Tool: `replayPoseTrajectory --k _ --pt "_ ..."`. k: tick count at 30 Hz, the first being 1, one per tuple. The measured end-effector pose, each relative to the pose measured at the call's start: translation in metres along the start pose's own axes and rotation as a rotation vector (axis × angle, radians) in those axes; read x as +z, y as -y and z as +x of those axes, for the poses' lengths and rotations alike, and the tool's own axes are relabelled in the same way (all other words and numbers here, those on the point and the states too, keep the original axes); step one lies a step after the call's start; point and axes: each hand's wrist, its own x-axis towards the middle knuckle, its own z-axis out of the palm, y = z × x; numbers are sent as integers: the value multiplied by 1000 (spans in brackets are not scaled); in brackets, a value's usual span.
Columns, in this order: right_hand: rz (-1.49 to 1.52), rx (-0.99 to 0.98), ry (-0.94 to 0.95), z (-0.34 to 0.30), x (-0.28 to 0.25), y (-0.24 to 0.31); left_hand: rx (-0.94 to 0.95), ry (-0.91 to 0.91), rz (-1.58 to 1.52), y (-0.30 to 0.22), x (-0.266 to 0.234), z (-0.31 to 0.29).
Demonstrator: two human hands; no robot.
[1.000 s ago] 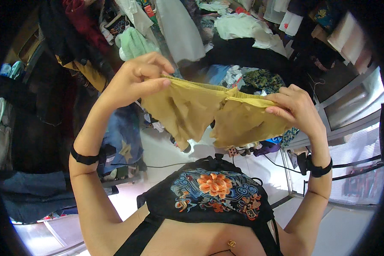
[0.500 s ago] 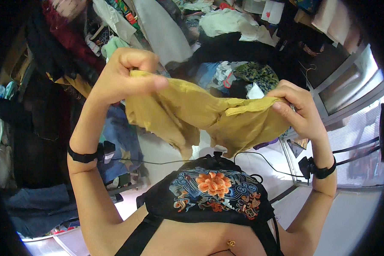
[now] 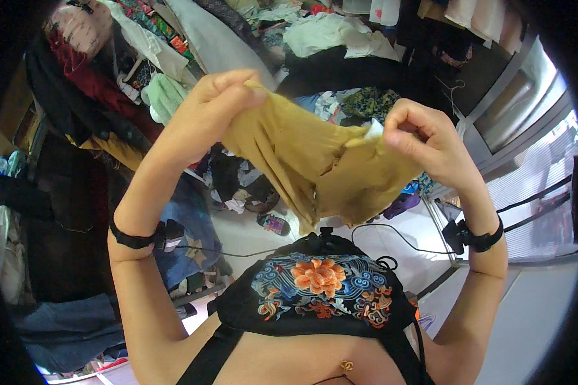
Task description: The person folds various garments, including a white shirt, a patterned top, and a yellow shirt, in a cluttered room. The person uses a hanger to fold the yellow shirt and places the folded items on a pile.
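A mustard-yellow garment [image 3: 308, 144] of thin cloth hangs stretched between my two hands at chest height, with folds and a seam across its middle. My left hand [image 3: 228, 99] is closed on its upper left corner. On the other side, my right hand [image 3: 424, 138] pinches its upper right edge between thumb and curled fingers. The garment's lower edge hangs loose just beyond my black embroidered top [image 3: 321, 282]. Because of the folds, its exact kind cannot be told. Each of my wrists wears a black band with a small device.
Clothes hang along the left, among them dark garments [image 3: 58, 212] and blue denim [image 3: 64, 330]. Heaped clothes [image 3: 340, 42] lie at the back. A shoe [image 3: 273, 224] rests on the pale floor. At right stand a metal-framed glass panel [image 3: 526, 109] and a wire hanger [image 3: 453, 93]. Thin cables run near both wrists.
Both hands have moved up a little, and the left hand has shifted right, closer to the other. The garment has gone from a slack, sagging fold to hanging more spread out.
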Motion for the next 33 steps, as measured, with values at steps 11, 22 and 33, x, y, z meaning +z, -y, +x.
replayPoseTrajectory --k 11,22,33 --pt "-305 -282 -206 13 18 3 447 60 374 20 22 25" --pt "-76 -29 -199 16 25 3 146 166 205 19 51 28" --pt "-99 -93 -338 33 33 -17 -43 73 80 37 68 45"
